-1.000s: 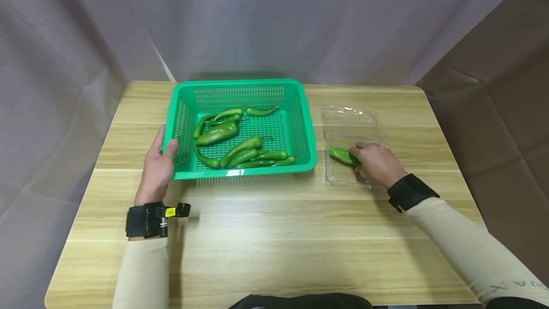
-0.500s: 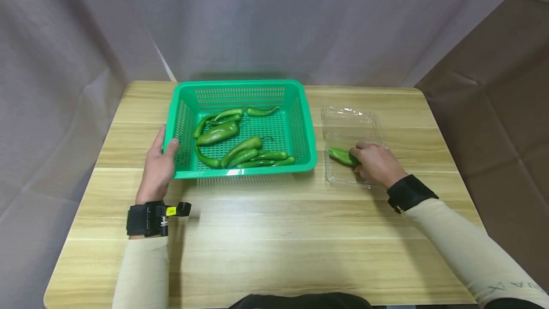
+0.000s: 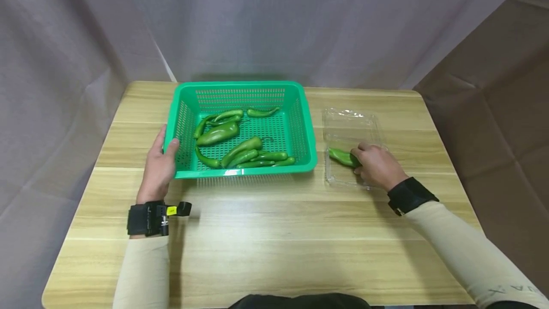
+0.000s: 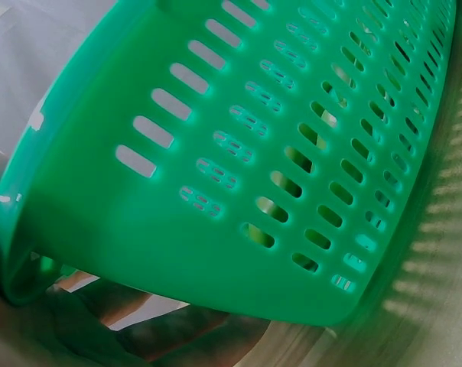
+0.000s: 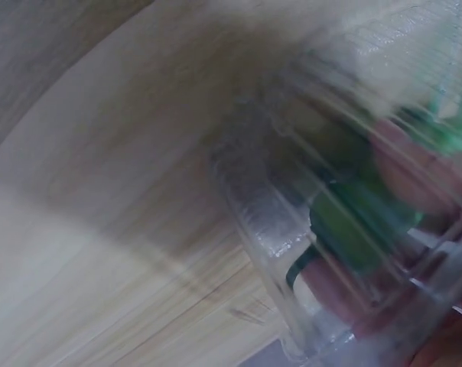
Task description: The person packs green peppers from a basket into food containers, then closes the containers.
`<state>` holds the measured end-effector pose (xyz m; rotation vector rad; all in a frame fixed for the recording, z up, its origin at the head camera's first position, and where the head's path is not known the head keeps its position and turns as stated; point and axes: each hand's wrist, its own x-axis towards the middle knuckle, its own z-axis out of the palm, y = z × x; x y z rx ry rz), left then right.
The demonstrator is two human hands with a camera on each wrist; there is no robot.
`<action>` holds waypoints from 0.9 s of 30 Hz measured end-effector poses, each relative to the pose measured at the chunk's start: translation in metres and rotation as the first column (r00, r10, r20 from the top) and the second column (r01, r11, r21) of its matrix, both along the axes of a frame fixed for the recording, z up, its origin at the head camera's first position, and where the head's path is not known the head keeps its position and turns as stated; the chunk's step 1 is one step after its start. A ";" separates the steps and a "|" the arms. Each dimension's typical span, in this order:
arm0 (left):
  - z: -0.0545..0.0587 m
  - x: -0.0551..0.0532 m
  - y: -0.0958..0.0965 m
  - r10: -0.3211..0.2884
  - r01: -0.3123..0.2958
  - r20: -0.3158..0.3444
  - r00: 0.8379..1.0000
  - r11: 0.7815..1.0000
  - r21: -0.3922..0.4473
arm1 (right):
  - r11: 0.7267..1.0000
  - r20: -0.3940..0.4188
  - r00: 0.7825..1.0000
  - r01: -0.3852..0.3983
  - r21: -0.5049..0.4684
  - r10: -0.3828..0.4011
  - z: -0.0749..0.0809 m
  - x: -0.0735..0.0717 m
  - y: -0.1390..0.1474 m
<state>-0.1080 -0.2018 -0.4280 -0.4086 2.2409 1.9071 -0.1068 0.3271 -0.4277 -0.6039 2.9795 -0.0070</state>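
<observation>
At the left end of the green plastic basket (image 3: 266,170), my left hand (image 3: 156,170) grips the side, its thumb at the rim. Fingers (image 4: 196,340) show below the basket's perforated wall in the left wrist view. Several green peppers (image 3: 218,133) lie inside, a few broad and the others thin. My right hand (image 3: 378,166) holds a broad green pepper (image 3: 340,156) in the near half of a clear plastic clamshell box (image 3: 340,179). Through the box's clear wall, the right wrist view shows fingers on both sides of the pepper (image 5: 353,218); part of it is hidden.
The clamshell's clear lid (image 3: 349,125) lies folded back on the far side. Basket and box stand on a wooden table (image 3: 266,242). A grey curtain (image 3: 274,23) hangs behind the table, and brown cloth (image 3: 506,108) on the right.
Both hands keep their holds with almost no movement. The whole view shifts very slightly.
</observation>
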 end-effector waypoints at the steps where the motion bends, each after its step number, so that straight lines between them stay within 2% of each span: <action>1: 0.000 0.000 0.000 0.001 -0.001 0.000 1.000 1.000 -0.007 | 1.000 -0.006 1.000 -0.002 -0.001 0.002 0.000 0.000 0.000; 16: 0.000 -0.001 0.001 0.017 -0.017 0.007 1.000 1.000 -0.021 | 1.000 -0.027 1.000 -0.005 -0.004 0.005 0.008 0.006 0.001; 22: 0.000 -0.001 0.000 0.011 -0.010 0.013 1.000 1.000 -0.017 | 1.000 -0.044 0.999 0.003 -0.017 -0.003 0.023 0.005 -0.002; 27: 0.000 -0.001 -0.001 0.006 -0.006 0.007 1.000 1.000 -0.001 | 0.999 -0.094 0.996 -0.006 -0.040 0.002 0.042 -0.001 -0.006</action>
